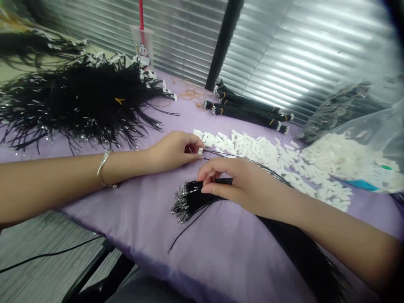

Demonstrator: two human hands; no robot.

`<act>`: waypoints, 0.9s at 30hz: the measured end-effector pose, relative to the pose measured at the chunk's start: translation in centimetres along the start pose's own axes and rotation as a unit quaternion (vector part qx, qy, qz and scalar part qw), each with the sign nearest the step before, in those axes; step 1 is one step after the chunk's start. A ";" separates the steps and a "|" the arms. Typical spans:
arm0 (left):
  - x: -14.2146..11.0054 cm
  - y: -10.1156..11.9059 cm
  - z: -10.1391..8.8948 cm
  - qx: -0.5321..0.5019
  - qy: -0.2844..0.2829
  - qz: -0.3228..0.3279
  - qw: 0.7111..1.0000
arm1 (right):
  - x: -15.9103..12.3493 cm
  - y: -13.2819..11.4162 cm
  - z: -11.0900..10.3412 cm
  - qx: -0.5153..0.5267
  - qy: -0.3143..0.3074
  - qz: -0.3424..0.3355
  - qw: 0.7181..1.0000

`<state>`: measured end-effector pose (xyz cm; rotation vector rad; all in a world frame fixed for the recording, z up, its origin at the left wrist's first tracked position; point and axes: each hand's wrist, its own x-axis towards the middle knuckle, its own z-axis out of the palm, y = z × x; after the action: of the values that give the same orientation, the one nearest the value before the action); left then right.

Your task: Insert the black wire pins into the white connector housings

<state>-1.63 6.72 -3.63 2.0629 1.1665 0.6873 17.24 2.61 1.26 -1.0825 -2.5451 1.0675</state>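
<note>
My left hand [175, 150], a silver bangle on its wrist, pinches a small white plastic connector [200, 150] with a thin black wire running out of it to the right. My right hand [235, 182] is closed over a bundle of black wires [189, 200] with metal-tipped ends that fan out to the left on the purple cloth [221, 252]. Just behind both hands lies a heap of loose white connectors [252, 147].
A large pile of finished black wires [78, 101] covers the left of the table. Tied wire bundles [246, 110] lie at the back, near orange rubber bands. A clear bag of white connectors [350, 160] sits on the right. A drink cup with a red straw [142, 46] stands by the blinds.
</note>
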 end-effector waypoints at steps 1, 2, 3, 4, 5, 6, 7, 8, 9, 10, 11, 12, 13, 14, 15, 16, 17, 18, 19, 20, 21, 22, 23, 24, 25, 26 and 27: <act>-0.1 0.3 0.0 -0.049 -0.009 -0.015 0.999 | 0.0 0.1 -0.1 0.015 0.003 0.004 1.000; -0.1 0.5 0.0 -0.099 -0.022 -0.031 0.994 | 0.0 0.2 -0.1 0.026 0.005 0.006 1.000; -0.2 0.8 0.1 -0.149 -0.038 -0.046 0.987 | -0.1 0.3 -0.2 0.037 0.004 0.005 0.999; -0.3 1.0 0.1 -0.197 -0.054 -0.060 0.977 | -0.1 0.4 -0.2 0.048 0.004 0.002 0.999; -0.3 1.1 0.2 -0.241 -0.067 -0.075 0.965 | -0.2 0.4 -0.3 0.059 0.006 -0.001 0.998; -0.4 1.2 0.2 -0.280 -0.075 -0.089 0.953 | -0.3 0.5 -0.3 0.068 0.009 -0.004 0.998; -0.4 1.3 0.3 -0.314 -0.081 -0.103 0.940 | -0.5 0.5 -0.4 0.074 0.015 -0.002 0.997; -0.4 1.2 0.4 -0.342 -0.088 -0.115 0.928 | -0.6 0.6 -0.4 0.075 0.022 0.001 0.997; -0.4 1.1 0.4 -0.364 -0.097 -0.125 0.918 | -0.8 0.6 -0.4 0.069 0.031 0.005 0.997; -0.4 1.0 0.5 -0.378 -0.108 -0.130 0.910 | -0.9 0.7 -0.4 0.057 0.045 0.008 0.997; -0.4 0.9 0.5 -0.385 -0.119 -0.131 0.906 | -1.1 0.8 -0.3 0.038 0.061 0.010 0.997; -0.3 0.7 0.5 -0.387 -0.129 -0.130 0.904 | -1.2 0.9 -0.3 0.013 0.078 0.011 0.997; -0.3 0.6 0.5 -0.383 -0.135 -0.128 0.905 | -1.2 1.1 -0.2 -0.014 0.095 0.013 0.995; -0.3 0.5 0.5 -0.374 -0.140 -0.127 0.908 | -1.2 1.2 -0.2 -0.038 0.113 0.015 0.993; -0.3 0.4 0.4 -0.362 -0.141 -0.125 0.913 | -1.1 1.4 -0.1 -0.057 0.128 0.019 0.990; -0.2 0.4 0.4 -0.348 -0.141 -0.123 0.919 | -1.0 1.7 -0.1 -0.070 0.139 0.025 0.987; -0.2 0.5 0.4 -0.332 -0.141 -0.123 0.924 | -0.9 1.9 -0.1 -0.077 0.149 0.031 0.985; -0.2 0.6 0.3 -0.317 -0.141 -0.124 0.930 | -0.7 2.2 -0.1 -0.079 0.160 0.039 0.983; -0.3 0.7 0.3 -0.301 -0.143 -0.126 0.934 | -0.6 2.4 -0.2 -0.079 0.168 0.047 0.982; -0.3 0.8 0.3 -0.286 -0.142 -0.130 0.939 | -0.4 2.6 -0.1 -0.078 0.172 0.054 0.981; -0.3 0.9 0.3 -0.272 -0.141 -0.133 0.943 | -0.3 2.8 -0.1 -0.077 0.173 0.062 0.980; -0.3 0.9 0.3 -0.261 -0.139 -0.135 0.946 | -0.2 3.0 -0.1 -0.076 0.171 0.068 0.980; -0.4 1.0 0.4 -0.251 -0.137 -0.134 0.949 | -0.1 3.1 0.0 -0.074 0.168 0.072 0.980; -0.4 0.9 0.4 -0.242 -0.135 -0.133 0.952 | 0.0 3.2 0.1 -0.073 0.167 0.074 0.981; -0.5 0.9 0.4 -0.232 -0.133 -0.131 0.955 | 0.1 3.2 0.1 -0.072 0.168 0.072 0.981; -0.5 0.9 0.4 -0.225 -0.133 -0.131 0.956 | 0.1 3.3 0.2 -0.073 0.170 0.070 0.980; -0.5 0.9 0.4 -0.220 -0.133 -0.131 0.957 | 0.1 3.3 0.3 -0.074 0.172 0.068 0.980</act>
<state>-1.10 5.83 -3.24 1.5381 1.0014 0.4696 18.90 4.15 -1.19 -1.3619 -2.3273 0.6522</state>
